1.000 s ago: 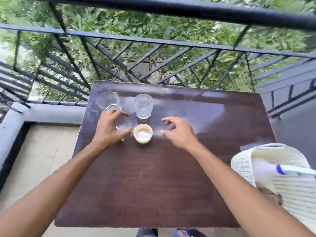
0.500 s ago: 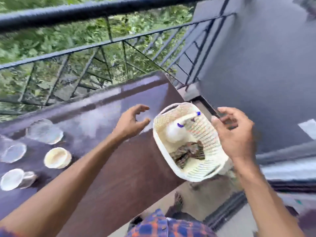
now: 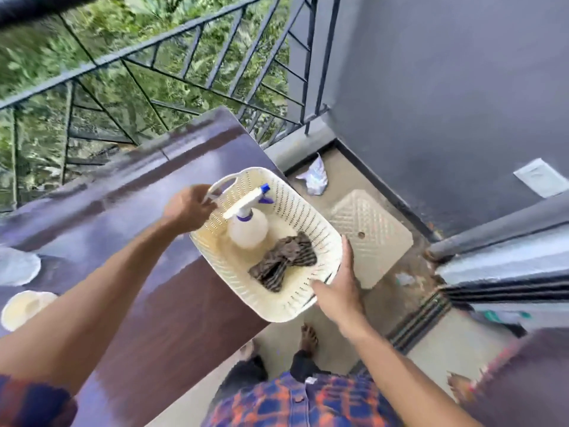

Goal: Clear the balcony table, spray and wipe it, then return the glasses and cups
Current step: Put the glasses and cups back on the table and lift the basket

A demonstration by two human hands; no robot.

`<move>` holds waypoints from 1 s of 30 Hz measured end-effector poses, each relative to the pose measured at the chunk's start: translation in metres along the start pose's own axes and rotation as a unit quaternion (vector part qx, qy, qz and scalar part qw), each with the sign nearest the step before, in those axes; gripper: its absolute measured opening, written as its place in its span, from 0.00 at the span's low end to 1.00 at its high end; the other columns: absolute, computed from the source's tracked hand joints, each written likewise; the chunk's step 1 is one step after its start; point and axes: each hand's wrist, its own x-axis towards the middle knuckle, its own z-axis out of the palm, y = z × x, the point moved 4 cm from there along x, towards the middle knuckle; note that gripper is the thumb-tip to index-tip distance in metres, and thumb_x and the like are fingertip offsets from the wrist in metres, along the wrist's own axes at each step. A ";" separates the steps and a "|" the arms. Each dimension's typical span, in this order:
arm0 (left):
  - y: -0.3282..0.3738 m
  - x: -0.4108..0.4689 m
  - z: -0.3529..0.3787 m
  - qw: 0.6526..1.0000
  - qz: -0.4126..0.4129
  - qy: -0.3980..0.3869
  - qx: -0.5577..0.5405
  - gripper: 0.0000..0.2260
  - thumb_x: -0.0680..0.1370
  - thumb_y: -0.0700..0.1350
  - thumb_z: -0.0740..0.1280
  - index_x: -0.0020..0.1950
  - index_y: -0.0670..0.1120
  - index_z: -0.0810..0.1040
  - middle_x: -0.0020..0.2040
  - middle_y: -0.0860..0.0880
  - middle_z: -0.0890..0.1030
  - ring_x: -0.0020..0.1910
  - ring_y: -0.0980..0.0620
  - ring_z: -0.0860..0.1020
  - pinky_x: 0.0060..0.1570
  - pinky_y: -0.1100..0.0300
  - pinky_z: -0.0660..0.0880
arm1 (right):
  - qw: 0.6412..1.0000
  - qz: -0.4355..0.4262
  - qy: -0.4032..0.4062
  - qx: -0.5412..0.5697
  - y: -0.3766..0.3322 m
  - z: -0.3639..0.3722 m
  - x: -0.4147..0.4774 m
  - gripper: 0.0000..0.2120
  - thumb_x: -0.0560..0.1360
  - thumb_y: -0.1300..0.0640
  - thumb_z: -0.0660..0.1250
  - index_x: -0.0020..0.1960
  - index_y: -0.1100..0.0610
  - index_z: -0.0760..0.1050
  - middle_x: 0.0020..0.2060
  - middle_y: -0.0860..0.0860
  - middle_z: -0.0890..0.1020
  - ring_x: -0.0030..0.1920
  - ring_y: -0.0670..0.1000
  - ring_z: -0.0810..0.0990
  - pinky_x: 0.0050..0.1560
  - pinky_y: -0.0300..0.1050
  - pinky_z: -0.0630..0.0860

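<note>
Gripping the far-left handle of the cream basket [image 3: 295, 211], the left hand [image 3: 187, 208] has its fingers curled round that loop. At the basket's opposite, near-right end, the right hand [image 3: 338, 291] lies with its fingers straight and together up the outer wall and its thumb at the rim; whether it really pinches I cannot tell. The basket's long axis therefore runs from one hand to the other. Part of the basket juts past the table [image 3: 184, 303] edge, over the floor.

Inside the basket, the spray bottle [image 3: 248, 232] sits toward the left hand's end with its nozzle pointing away from that hand. The dark cloth [image 3: 283, 260] lies crumpled toward the right hand's end. A cream cup [image 3: 24, 309] and a blurred glass [image 3: 15, 266] stand well left of the basket, beyond the left forearm.

Clearing looks hardly begun. The basket probably has to travel leftward with the left hand leading, as that hand is nearer the cups.
</note>
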 end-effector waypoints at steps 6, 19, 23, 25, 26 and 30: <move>0.023 -0.009 0.011 1.000 0.008 0.021 -0.018 0.20 0.68 0.53 0.64 0.56 0.50 0.85 0.44 0.46 0.86 0.45 0.42 0.84 0.49 0.45 0.80 | 0.998 0.036 0.039 -0.027 -0.003 -0.066 0.047 0.33 0.68 0.59 0.69 0.67 0.34 0.66 0.54 0.39 0.83 0.53 0.51 0.83 0.56 0.57 0.80; 0.205 0.065 0.102 0.990 0.121 -0.031 -0.064 0.11 0.77 0.42 0.68 0.59 0.48 0.84 0.47 0.45 0.86 0.49 0.42 0.84 0.49 0.52 0.78 | 0.979 0.030 0.199 -0.034 0.029 -0.229 0.118 0.26 0.69 0.59 0.73 0.64 0.44 0.73 0.55 0.47 0.84 0.54 0.53 0.82 0.57 0.55 0.79; 0.225 0.088 0.155 0.992 0.089 -0.067 -0.060 0.13 0.77 0.40 0.67 0.60 0.50 0.84 0.47 0.46 0.84 0.49 0.43 0.82 0.46 0.57 0.72 | 0.981 0.074 0.177 -0.035 0.066 -0.246 0.146 0.18 0.70 0.62 0.71 0.57 0.48 0.76 0.52 0.49 0.85 0.51 0.53 0.83 0.50 0.50 0.80; 0.228 0.102 0.183 0.993 0.067 -0.080 -0.057 0.12 0.77 0.40 0.67 0.58 0.46 0.84 0.47 0.44 0.84 0.49 0.41 0.82 0.44 0.56 0.71 | 0.982 0.096 0.158 -0.034 0.086 -0.246 0.165 0.17 0.71 0.64 0.70 0.57 0.50 0.77 0.50 0.49 0.84 0.50 0.53 0.83 0.46 0.45 0.77; 0.229 0.107 0.198 0.994 0.051 -0.082 -0.055 0.11 0.77 0.40 0.67 0.57 0.44 0.84 0.47 0.43 0.84 0.49 0.42 0.82 0.43 0.56 0.71 | 0.982 0.108 0.149 -0.035 0.099 -0.245 0.175 0.18 0.71 0.65 0.69 0.57 0.50 0.77 0.50 0.49 0.84 0.50 0.53 0.83 0.47 0.46 0.78; 0.216 0.126 0.251 0.992 -0.026 -0.092 -0.079 0.11 0.79 0.40 0.68 0.59 0.47 0.85 0.44 0.49 0.80 0.44 0.52 0.77 0.40 0.60 0.67 | 0.980 0.162 0.110 -0.020 0.148 -0.222 0.209 0.19 0.71 0.62 0.69 0.59 0.48 0.74 0.50 0.46 0.83 0.53 0.54 0.82 0.54 0.56 0.81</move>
